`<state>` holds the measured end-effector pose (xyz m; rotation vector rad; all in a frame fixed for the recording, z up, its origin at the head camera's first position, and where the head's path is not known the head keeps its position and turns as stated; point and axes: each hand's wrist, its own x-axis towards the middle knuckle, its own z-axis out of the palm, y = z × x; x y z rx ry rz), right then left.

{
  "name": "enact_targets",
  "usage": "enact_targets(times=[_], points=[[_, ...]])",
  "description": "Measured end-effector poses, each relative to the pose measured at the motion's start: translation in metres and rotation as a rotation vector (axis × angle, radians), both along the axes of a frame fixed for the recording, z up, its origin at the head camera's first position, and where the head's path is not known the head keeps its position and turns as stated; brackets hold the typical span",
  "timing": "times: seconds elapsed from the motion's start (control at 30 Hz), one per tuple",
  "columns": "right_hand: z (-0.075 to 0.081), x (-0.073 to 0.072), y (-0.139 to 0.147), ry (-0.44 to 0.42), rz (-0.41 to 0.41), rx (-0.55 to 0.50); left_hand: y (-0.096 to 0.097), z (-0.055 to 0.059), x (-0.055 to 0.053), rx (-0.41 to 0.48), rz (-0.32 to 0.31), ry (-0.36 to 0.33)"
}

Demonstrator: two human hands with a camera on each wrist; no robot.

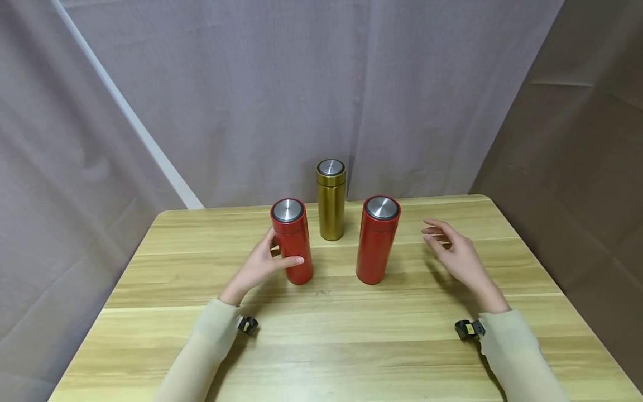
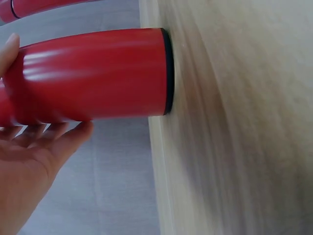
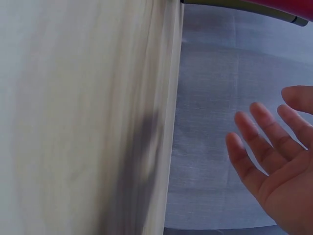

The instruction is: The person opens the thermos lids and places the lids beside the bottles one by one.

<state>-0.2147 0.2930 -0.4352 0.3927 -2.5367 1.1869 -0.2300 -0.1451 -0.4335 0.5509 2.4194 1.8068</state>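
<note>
At the middle of the wooden table (image 1: 351, 346), three cylindrical flasks stood upright in a triangle: a left red flask (image 1: 294, 243), a right red flask (image 1: 377, 245) and a gold flask (image 1: 331, 209). The gold flask stood farther back, between the two red flasks and apart from both. Each flask was topped by a round silver lid disc (image 1: 383, 207) within a dark ring; all three were covered, and any contents were hidden.

The left hand (image 1: 257, 267) held the left red flask. The thumb lay across the near side and the fingers curved around the opposite side, spread to the width of the body. As shown in the left wrist view, the black base rim (image 2: 168, 71) met the table. The right hand (image 1: 461, 261) was suspended to the right of the right red flask, apart from it, with fingers partly open, loosely bent and holding nothing.

The table had a pale yellowish grain with darker streaks and rounded far corners. Grey cloth (image 1: 251, 100) hung behind it, and brownish cloth (image 1: 567, 195) hung along the right side. A pale strip (image 1: 125, 106) ran diagonally down to the far table edge. Both forearms wore light sleeves (image 1: 216, 324), with a small black device (image 1: 248, 325) at each wrist
</note>
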Motion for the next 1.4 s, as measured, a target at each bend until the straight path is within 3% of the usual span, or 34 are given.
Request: enact_targets(times=[0.3, 0.5, 0.67, 0.9, 1.13, 1.4], points=[[0.005, 0.0, 0.002, -0.009, -0.004, -0.009, -0.001, 0.002, 0.003, -0.021, 0.053, 0.097], [0.008, -0.001, 0.004, 0.0, -0.021, -0.005, -0.004, 0.016, 0.01, -0.029, 0.071, 0.201], [0.01, 0.0, 0.004, 0.008, -0.036, -0.006, -0.007, 0.025, 0.016, -0.045, 0.065, 0.228], [0.021, 0.007, 0.005, 0.061, -0.066, -0.009, -0.004, 0.037, 0.022, -0.078, 0.027, 0.252], [0.041, 0.018, 0.002, 0.11, -0.078, -0.045, 0.007, 0.052, 0.035, -0.111, -0.042, 0.302], [0.063, 0.019, -0.004, 0.188, -0.071, -0.075, 0.02, 0.063, 0.043, -0.235, -0.104, 0.364]])
